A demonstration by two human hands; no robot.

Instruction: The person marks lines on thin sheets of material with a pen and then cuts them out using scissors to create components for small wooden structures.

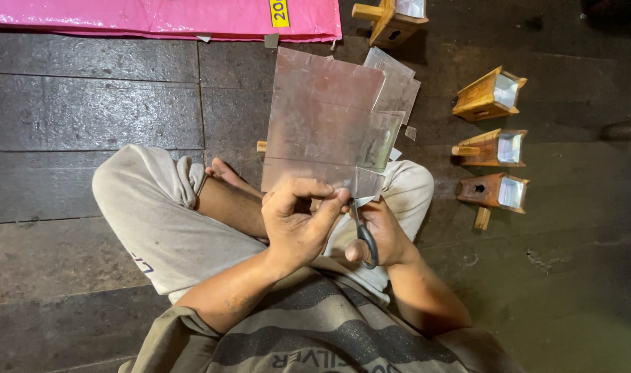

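Beside the metal sheet, perhaps four wooden boxes.

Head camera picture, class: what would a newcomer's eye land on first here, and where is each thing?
First, the shiny metal sheet at centre, gripped at its lower edge by the left hand while the right hand works black-handled scissors into it. Next, the bright pink sheet along the top edge. Then the small wooden boxes with metal-lined openings, on the dark plank floor at right.

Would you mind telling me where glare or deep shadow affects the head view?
Head view: the metal sheet shows hazy glare; the floor at right falls into deep shadow; the left hand, right hand and scissors stay evenly lit and sharp.
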